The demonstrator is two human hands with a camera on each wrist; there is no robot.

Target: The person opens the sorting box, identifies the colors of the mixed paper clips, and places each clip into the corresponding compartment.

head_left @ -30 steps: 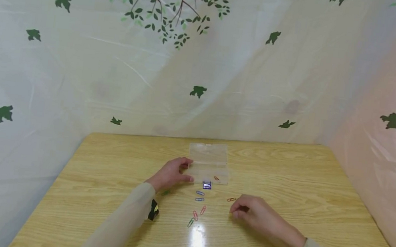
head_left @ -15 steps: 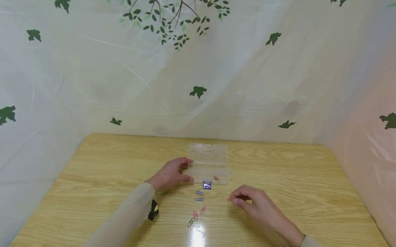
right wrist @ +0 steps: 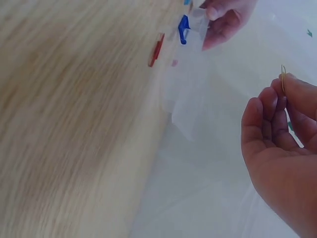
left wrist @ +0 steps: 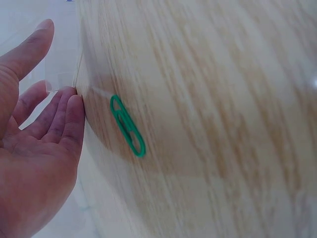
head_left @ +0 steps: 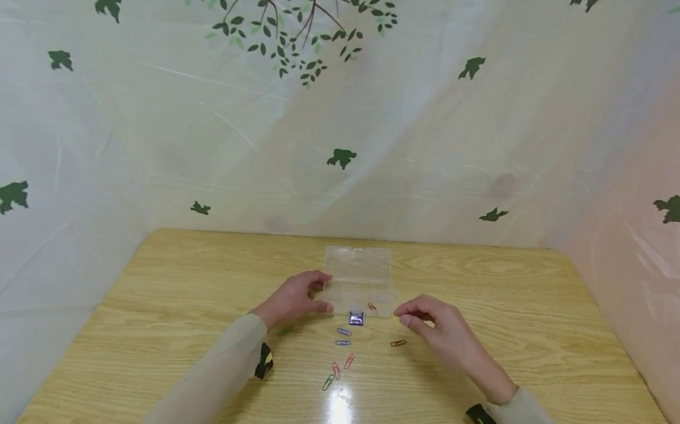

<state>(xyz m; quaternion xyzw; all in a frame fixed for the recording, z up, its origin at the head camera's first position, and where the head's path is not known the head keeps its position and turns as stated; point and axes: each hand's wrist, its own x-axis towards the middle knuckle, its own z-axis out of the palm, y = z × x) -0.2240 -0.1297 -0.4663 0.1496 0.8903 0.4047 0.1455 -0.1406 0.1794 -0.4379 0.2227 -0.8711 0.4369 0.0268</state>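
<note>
A: Entry one, with state and contents?

B: Left hand (head_left: 294, 295). Opened in a wide curve; holds the left end of a clear plastic box (head_left: 346, 293), thumb at the front corner, fingers toward the back.

A: Entry two?

B: Right hand (head_left: 442, 333). Nearly closed at thumb and forefinger; pinches one thin yellow paper clip (right wrist: 283, 81) by its lower part, just beside the right end of the box. Remaining fingers loosely bent.

A: Condition of the box?

B: Set down with lid (head_left: 358, 264) open at the back. Contains one red paper clip (head_left: 371, 306), toward the right. At the front edge, a small blue piece (head_left: 356, 319); too small to identify.

A: Surface?

B: Wood-grain table (head_left: 493, 290), glossy, with a bright reflection (head_left: 339, 423). Carries two blue paper clips (head_left: 343, 343), side by side in front of the box; nearer, two pink paper clips (head_left: 349, 361), with one green paper clip (head_left: 327, 382) just beside; a second green paper clip (left wrist: 128, 126) near the left wrist; one dark-red paper clip (head_left: 398, 343) near the right hand.

A: Room?

B: Pale sheeting (head_left: 229, 138) on three sides, printed with green birds (head_left: 473, 68) and leafy branches (head_left: 312, 3). Also beige sleeves (head_left: 210, 378) and black wristbands (head_left: 483, 418).
</note>
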